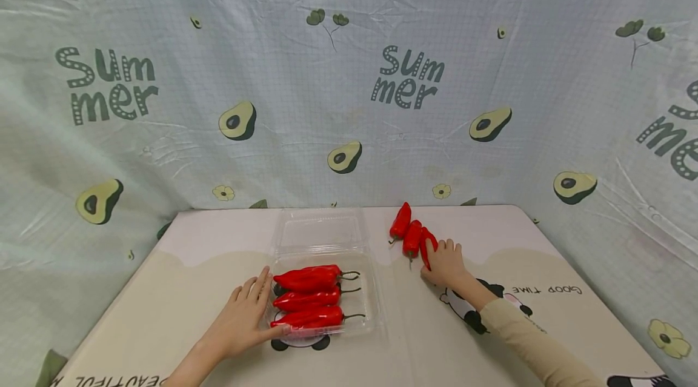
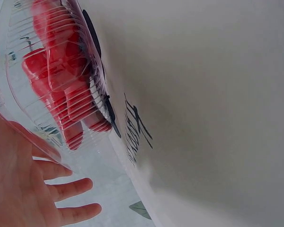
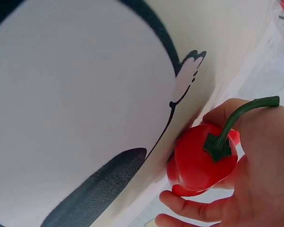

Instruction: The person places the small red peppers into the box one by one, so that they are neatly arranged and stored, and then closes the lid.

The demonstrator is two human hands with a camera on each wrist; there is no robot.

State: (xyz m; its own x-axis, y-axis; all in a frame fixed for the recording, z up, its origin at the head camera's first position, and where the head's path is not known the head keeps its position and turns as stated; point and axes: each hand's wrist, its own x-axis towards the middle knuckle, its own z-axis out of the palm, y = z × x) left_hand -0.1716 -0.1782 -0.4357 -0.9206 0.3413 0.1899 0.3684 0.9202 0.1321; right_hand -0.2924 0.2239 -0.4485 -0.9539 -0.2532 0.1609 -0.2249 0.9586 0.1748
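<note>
My right hand [image 1: 447,263] has its thumb and fingers around a red chili pepper [image 1: 428,246] on the right half of the table. The right wrist view shows the pepper's rounded end and curved green stem [image 3: 246,111] between thumb and fingers. Spread with fairly straight fingers, my left hand [image 1: 245,317] rests against the left side and front corner of a clear plastic container [image 1: 360,260]. Inside it lie three red peppers [image 1: 311,299] side by side, stems to the right. Through the ribbed wall, the left wrist view shows red peppers [image 2: 61,71] too.
Two more red peppers, the farther one [image 1: 402,221] and the nearer one [image 1: 412,240], lie just left of the right hand. The container's clear lid [image 1: 320,231] is folded back behind it. A patterned curtain [image 1: 294,84] hangs along the table's back edge and sides.
</note>
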